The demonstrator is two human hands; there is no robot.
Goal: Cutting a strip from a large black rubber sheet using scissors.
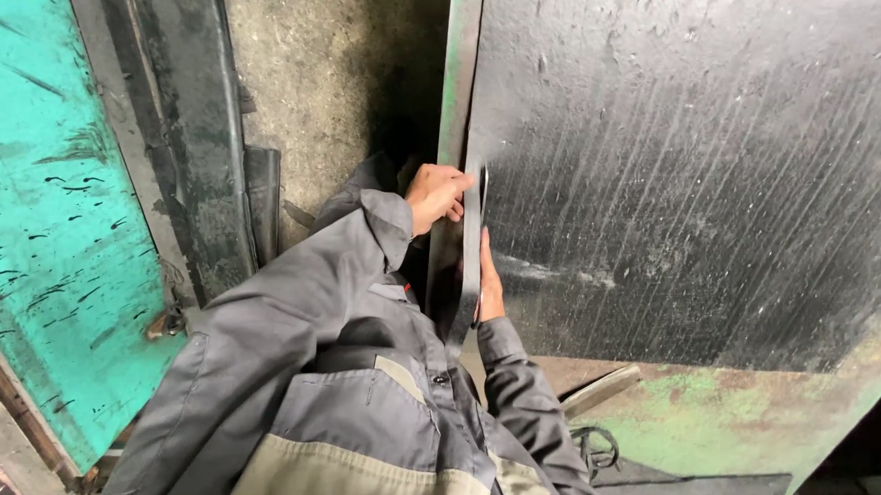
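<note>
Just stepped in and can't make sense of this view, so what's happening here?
A person in a grey work jacket holds a dark strip against the edge of a large black panel. The left hand grips the strip near its top; the right hand presses it lower down. A green painted panel stands to the left.

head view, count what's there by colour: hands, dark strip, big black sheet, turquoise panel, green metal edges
Bare hands: 2, left hand in a grip at the top of the strip, right hand lower down on it
Black: 2, strip and sheet
Turquoise: 1, panel
Green: 2, upright edge and worn plate
Total: 7
</note>
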